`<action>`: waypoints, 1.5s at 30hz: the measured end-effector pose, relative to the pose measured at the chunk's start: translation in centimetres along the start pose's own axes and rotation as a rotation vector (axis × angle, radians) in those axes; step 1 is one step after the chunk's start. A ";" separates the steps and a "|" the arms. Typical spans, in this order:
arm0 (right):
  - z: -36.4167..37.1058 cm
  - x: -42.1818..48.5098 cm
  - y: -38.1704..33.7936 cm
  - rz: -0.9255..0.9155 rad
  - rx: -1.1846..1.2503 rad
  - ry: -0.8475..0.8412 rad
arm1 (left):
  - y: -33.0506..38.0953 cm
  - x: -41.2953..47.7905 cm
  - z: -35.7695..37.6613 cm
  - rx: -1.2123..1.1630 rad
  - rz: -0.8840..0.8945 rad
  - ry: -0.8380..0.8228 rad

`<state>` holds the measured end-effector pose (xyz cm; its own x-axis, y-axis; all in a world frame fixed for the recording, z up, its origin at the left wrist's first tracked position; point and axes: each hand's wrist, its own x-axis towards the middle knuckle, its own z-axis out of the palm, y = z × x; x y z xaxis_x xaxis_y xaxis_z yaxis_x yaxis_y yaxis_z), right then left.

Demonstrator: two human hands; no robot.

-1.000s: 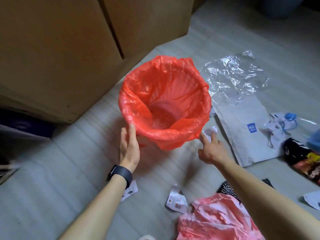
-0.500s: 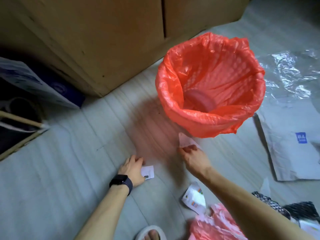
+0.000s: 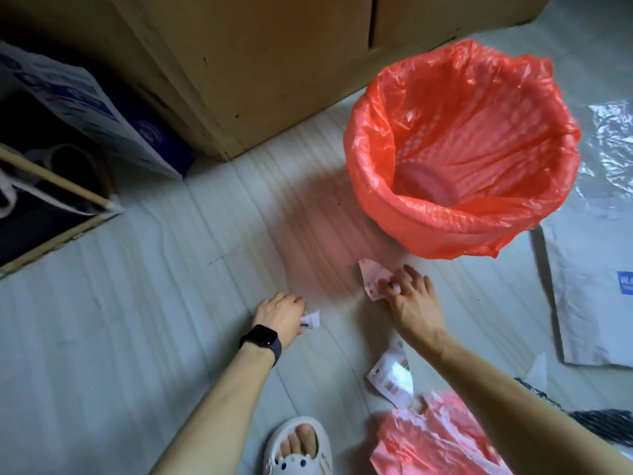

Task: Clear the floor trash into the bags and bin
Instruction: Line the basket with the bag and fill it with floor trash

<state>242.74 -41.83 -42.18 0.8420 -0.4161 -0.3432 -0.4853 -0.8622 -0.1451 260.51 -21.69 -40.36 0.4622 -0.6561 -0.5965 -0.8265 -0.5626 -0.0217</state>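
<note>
Floor scraps beside red-lined bin (image 3: 376, 186).
Left grip (image 3: 281, 313) clasps a white scrap (image 3: 311, 319); right grip (image 3: 411, 299) pinches a pinkish scrap (image 3: 371, 282).

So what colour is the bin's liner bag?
Translucent red-orange liner bag, clearest in the head view.

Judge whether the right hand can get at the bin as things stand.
Probably yes: the right hand, holding a scrap, is just before the bin, whose mouth is open, with nothing between.
</note>
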 end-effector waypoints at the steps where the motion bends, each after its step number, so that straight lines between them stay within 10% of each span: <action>1: -0.1 0.1 -0.2 0.000 -0.004 -0.038 | 0.0 0.0 0.0 -0.009 0.003 -0.011; 8: -1.8 0.4 -1.4 -0.040 -0.036 -0.183 | 0.7 -0.4 -1.5 -0.395 -0.155 0.039; 20: -22.0 -2.8 0.3 -0.224 0.157 -0.200 | 6.5 0.2 -24.7 -0.920 -0.039 1.084; 27: -32.8 -2.6 5.4 0.000 0.435 0.119 | 10.3 2.6 -29.0 -0.708 0.105 0.885; 31: -30.6 -1.9 7.2 0.127 0.383 0.473 | 11.0 3.8 -26.7 -0.497 0.183 0.588; 36: -25.2 -2.3 7.6 0.187 0.298 0.301 | 11.2 2.4 -23.4 -0.090 0.333 0.488; 40: -22.4 -3.3 6.9 0.175 0.140 0.617 | 10.1 0.3 -22.7 0.195 0.476 0.491; 45: -17.4 -5.2 5.3 0.263 0.743 0.900 | 8.2 -2.0 -21.4 0.225 0.452 0.454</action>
<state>239.85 -49.29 -25.02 0.4152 -0.8631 0.2876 -0.4354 -0.4661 -0.7702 259.69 -35.71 -22.19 0.1040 -0.9761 -0.1910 -0.9943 -0.0972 -0.0448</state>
